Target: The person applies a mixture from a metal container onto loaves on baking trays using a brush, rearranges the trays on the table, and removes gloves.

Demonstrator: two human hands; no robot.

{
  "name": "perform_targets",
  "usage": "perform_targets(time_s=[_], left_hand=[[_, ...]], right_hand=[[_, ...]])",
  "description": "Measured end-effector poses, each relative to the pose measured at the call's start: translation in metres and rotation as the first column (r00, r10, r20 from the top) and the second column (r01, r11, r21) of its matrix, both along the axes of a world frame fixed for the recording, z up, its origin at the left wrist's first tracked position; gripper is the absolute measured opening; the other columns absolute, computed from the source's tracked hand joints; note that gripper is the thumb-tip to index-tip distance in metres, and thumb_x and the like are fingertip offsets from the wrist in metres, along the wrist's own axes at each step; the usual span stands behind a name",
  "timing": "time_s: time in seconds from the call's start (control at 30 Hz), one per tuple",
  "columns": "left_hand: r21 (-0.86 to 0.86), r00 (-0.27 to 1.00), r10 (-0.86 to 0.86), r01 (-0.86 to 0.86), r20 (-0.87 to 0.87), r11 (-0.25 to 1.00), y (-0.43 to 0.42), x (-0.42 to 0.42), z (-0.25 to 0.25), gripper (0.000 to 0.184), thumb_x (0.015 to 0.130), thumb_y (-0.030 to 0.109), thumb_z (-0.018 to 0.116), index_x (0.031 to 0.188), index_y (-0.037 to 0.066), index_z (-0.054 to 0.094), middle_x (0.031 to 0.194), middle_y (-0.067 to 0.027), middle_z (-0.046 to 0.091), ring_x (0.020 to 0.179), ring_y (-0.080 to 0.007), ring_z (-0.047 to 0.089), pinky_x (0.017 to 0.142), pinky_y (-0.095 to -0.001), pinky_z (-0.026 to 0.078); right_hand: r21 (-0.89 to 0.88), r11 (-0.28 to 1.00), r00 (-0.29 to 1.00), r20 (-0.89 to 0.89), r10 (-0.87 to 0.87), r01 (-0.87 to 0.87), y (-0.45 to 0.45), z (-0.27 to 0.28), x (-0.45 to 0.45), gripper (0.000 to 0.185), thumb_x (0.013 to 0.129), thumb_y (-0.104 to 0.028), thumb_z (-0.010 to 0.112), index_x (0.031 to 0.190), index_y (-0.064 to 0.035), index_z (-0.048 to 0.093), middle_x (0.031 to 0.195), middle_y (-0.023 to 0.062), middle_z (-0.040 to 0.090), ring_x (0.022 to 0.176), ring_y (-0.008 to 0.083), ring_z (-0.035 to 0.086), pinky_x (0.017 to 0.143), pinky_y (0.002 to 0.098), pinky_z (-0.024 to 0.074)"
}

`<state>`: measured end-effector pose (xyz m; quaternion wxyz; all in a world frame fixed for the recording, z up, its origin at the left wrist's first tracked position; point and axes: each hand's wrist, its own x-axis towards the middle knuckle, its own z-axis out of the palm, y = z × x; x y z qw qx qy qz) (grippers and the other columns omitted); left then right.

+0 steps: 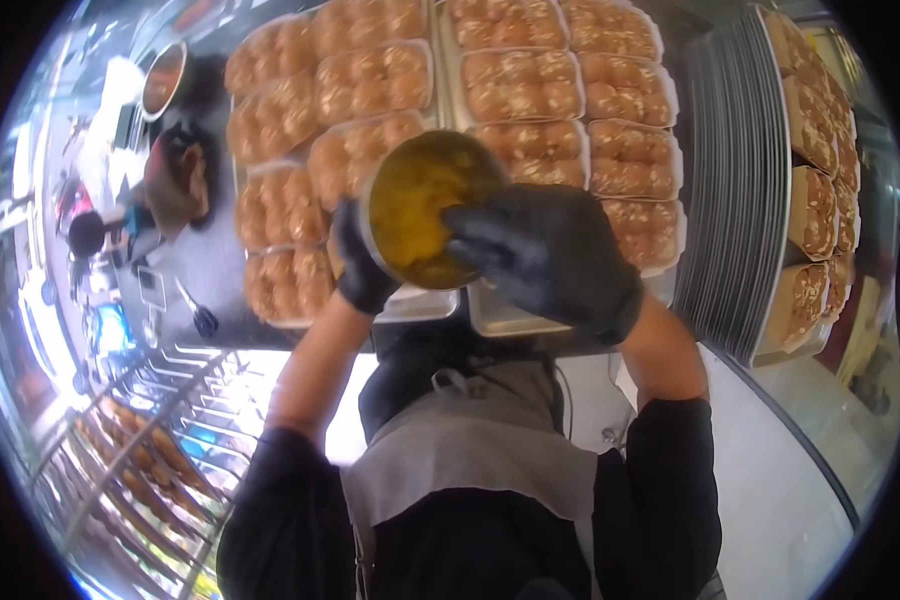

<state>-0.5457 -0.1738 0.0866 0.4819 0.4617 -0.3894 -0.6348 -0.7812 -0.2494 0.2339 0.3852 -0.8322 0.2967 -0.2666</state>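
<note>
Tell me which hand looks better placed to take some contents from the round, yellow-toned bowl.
Right, most likely: the black-gloved right hand has its fingers at the open mouth of the bowl, while the black-gloved left hand supports the bowl's side.

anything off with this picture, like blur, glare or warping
Head view: strong fisheye curve with black corners, the tray stack bowing; head view: blown-out white glare down the left side, around the wire rack; head view: right hand soft over the bowl, probably motion blur, while the buns look crisper.
</note>
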Motion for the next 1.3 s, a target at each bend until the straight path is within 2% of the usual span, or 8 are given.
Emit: perform_targets(time_s=[0.07,0.1,0.3,0.47,0.57,0.67,1.07,1.3], left_hand=[[0.089,0.02,0.087,0.155,-0.996,0.984,-0.006,-0.017,0.004,0.092,0.089,0.072,0.04,0.15,0.004,0.03,0.15,-0.0189,0.038,0.134,-0.0332,0.044,0.114,-0.0458,0.033],[0.077,0.01,0.077,0.147,-0.997,0.986,-0.005,-0.017,0.009,0.092,0.089,0.072,0.04,0.15,0.004,0.03,0.15,-0.0189,0.038,0.134,-0.0332,0.044,0.114,-0.0458,0.033],[-0.198,0.779,-0.071,-0.069,-0.623,0.978,0.01,-0.016,0.046,0.069,0.101,0.055,0.03,0.14,0.0,0.043,0.138,-0.018,0.052,0.123,-0.0294,0.053,0.107,-0.0448,0.041],[0.273,0.246,0.296,-0.123,-0.923,0.954,0.012,-0.001,0.028,0.071,0.086,0.014,0.074,0.145,0.003,0.037,0.144,-0.0165,0.046,0.127,-0.0288,0.05,0.109,-0.0414,0.04],[-0.035,0.733,0.095,-0.16,-0.673,0.987,0.009,0.031,0.002,0.081,0.093,0.065,0.039,0.149,0.007,0.034,0.148,-0.0166,0.041,0.137,-0.033,0.039,0.115,-0.0472,0.032],[0.251,-0.008,0.253,-0.171,-0.967,0.953,0.026,0.07,-0.038,0.084,0.092,0.068,0.041,0.15,0.009,0.031,0.151,-0.0167,0.037,0.138,-0.0345,0.037,0.115,-0.0528,0.031],[0.195,0.901,0.428,-0.409,-0.066,0.892,0.069,0.164,-0.054,0.067,0.099,0.044,0.046,0.151,0.009,0.023,0.148,-0.0179,0.036,0.13,-0.0362,0.043,0.102,-0.0586,0.041],[0.276,0.886,0.45,-0.407,-0.113,0.871,0.064,0.178,-0.018,0.066,0.094,0.04,0.054,0.146,0.006,0.031,0.142,-0.0172,0.042,0.127,-0.034,0.044,0.099,-0.0534,0.044]], right_hand=[[0.073,0.996,0.993,-0.115,-0.04,0.049,0.011,0.002,0.008,0.021,0.088,-0.01,0.07,0.109,-0.0045,0.069,0.089,0.0133,0.073,0.071,0.0147,0.07,0.065,0.0273,0.0559],[0.089,0.987,0.988,-0.093,-0.125,0.133,0.015,0.001,0.01,0.021,0.089,-0.01,0.07,0.109,-0.0044,0.069,0.09,0.0139,0.073,0.073,0.0164,0.072,0.064,0.0273,0.0562],[0.193,0.964,0.981,0.028,-0.193,0.184,0.033,0.01,0.022,0.019,0.091,-0.007,0.067,0.109,-0.0026,0.069,0.093,0.0154,0.073,0.079,0.0176,0.073,0.068,0.0268,0.0576],[0.141,0.965,0.935,0.25,-0.25,0.22,0.019,0.006,0.02,0.018,0.094,-0.005,0.061,0.111,-0.0033,0.069,0.092,0.0144,0.074,0.07,0.0123,0.07,0.058,0.0249,0.0531],[0.335,0.826,0.712,0.42,-0.562,0.454,-0.016,0.01,-0.009,0.03,0.102,-0.02,0.047,0.107,0.0004,0.068,0.086,0.0115,0.074,0.055,0.0049,0.05,0.047,0.0209,0.0378],[0.309,0.712,0.604,0.381,-0.7,0.63,-0.081,-0.034,-0.013,0.039,0.104,-0.028,0.041,0.096,0.0025,0.065,0.083,0.0094,0.073,0.053,0.0042,0.045,0.047,0.0212,0.0354],[-0.56,0.627,0.786,0.073,-0.613,0.542,-0.166,-0.157,-0.001,0.015,0.094,-0.02,0.062,0.093,-0.0065,0.069,0.078,0.0126,0.072,0.067,0.0255,0.071,0.063,0.032,0.0553],[0.025,0.678,0.674,0.079,-0.734,0.735,-0.163,-0.168,0.003,0.028,0.099,-0.026,0.054,0.089,-0.0054,0.068,0.069,0.0104,0.07,0.063,0.0247,0.07,0.06,0.0329,0.054]])
